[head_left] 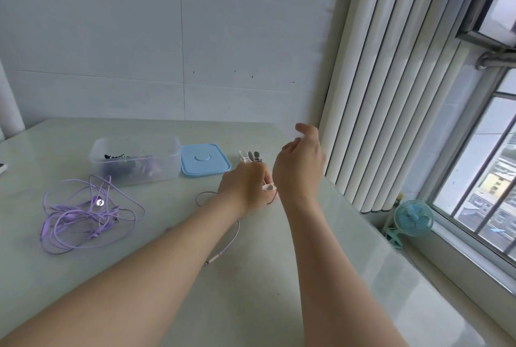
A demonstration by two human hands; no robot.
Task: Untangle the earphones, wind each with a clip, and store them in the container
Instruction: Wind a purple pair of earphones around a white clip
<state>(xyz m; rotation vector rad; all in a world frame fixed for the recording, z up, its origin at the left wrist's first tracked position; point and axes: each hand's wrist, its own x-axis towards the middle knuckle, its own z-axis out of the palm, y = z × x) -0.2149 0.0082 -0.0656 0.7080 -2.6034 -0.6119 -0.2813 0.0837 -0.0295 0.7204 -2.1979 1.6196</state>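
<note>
Head view, nearest first: two bare forearms reaching up from the bottom edge toward frame centre. Just past them, lower centre, a jack plug [214,258] at the free end of a purple cord [234,236] trailing up under the left hand [244,189]. Left hand curled closed at centre, pinching a small white clip [268,187] with a loop of cord [205,195] spilling out to its left. Right hand [300,169] just beside it, fingers loosely spread and raised; whether any cord runs between those fingers, cannot tell. Centre left: a second set of purple earphones [83,215] lying tangled on the pale table [251,304], not yet wound. Farther back: spare clips [250,157] beyond the left knuckles, a blue lid [205,163] lying off, and left of it the clear container [135,159], open, with dark and purple items already inside. Likely step: winding cord onto the clip. Risks: trailing plug end dragging and snagging under the forearm; loose turns slipping off the clip if tension drops; a sweep of the left arm catching the tangled set and tightening its knots.
</note>
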